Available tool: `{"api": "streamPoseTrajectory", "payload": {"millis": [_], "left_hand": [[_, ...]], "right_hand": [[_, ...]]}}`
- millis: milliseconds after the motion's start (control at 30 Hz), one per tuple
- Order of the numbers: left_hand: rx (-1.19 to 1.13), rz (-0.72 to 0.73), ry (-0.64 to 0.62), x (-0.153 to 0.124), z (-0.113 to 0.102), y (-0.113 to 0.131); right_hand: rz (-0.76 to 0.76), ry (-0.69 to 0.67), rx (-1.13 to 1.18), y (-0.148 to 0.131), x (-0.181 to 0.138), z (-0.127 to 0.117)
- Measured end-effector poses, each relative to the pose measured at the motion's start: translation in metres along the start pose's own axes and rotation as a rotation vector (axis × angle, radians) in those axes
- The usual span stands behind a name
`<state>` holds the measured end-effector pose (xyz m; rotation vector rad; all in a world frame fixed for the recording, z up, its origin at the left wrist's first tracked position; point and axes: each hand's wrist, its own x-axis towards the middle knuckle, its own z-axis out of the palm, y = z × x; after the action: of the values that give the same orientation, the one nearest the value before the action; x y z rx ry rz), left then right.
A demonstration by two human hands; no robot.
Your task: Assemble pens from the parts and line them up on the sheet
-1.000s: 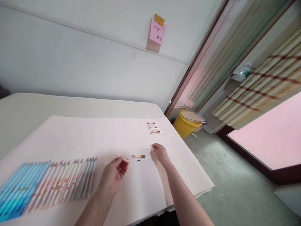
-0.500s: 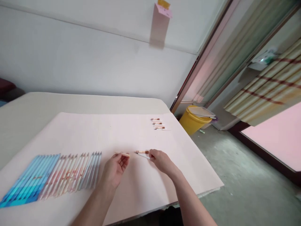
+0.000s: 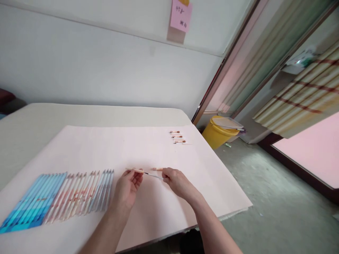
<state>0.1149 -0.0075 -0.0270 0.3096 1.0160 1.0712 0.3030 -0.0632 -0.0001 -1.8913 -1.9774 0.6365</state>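
Observation:
My left hand (image 3: pixel 129 187) pinches a short tan pen barrel (image 3: pixel 134 170) just above the pale pink sheet (image 3: pixel 106 148). My right hand (image 3: pixel 177 181) pinches the tail of a thin white refill (image 3: pixel 153 175), whose dark tip meets the open end of the barrel. A small tan cap piece (image 3: pixel 158 169) lies on the sheet just beyond my right fingers. Farther off, near the sheet's far right corner, a few more small tan pen pieces (image 3: pixel 178 137) lie in a short column.
A row of several blue, pink and grey pens (image 3: pixel 57 200) lies side by side at the near left. The sheet covers a cream table (image 3: pixel 31 120) against a white wall. A yellow bucket (image 3: pixel 217 133) stands on the floor past the right edge.
My right hand picked the refill up off the sheet and moved it left until its tip met the barrel in my left hand. The camera shifted slightly.

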Motion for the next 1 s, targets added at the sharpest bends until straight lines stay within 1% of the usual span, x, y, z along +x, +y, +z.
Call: {"api": "streamPoseTrajectory", "payload": {"millis": [133, 267, 367, 433, 533, 633, 700, 867, 1000], "left_hand": [[0.072, 0.03, -0.05, -0.003, 0.002, -0.002], [0.116, 0.072, -0.092, -0.005, 0.004, -0.001], [0.103, 0.086, -0.104, -0.006, 0.004, -0.002], [0.111, 0.064, -0.123, -0.008, 0.005, -0.005], [0.164, -0.005, -0.182, -0.013, 0.007, -0.013], [0.184, -0.019, -0.202, -0.019, 0.008, -0.018], [0.178, 0.0, -0.206, -0.021, 0.009, -0.019], [0.156, 0.014, -0.226, -0.02, 0.008, -0.015], [0.131, 0.035, -0.177, -0.016, 0.007, -0.015]], "right_hand": [[0.012, -0.014, 0.012, -0.007, 0.0, -0.001], [0.017, 0.038, 0.079, -0.013, 0.0, -0.002], [-0.008, 0.047, 0.15, -0.019, 0.0, 0.001], [-0.032, 0.058, 0.195, -0.023, 0.001, 0.005], [-0.059, 0.124, 0.257, -0.028, 0.004, 0.018], [0.013, 0.197, 0.291, -0.03, 0.006, 0.031], [0.074, 0.213, 0.317, -0.031, 0.006, 0.036], [0.084, 0.144, 0.496, -0.033, 0.005, 0.038], [0.133, 0.094, 0.675, -0.032, 0.006, 0.033]]}}
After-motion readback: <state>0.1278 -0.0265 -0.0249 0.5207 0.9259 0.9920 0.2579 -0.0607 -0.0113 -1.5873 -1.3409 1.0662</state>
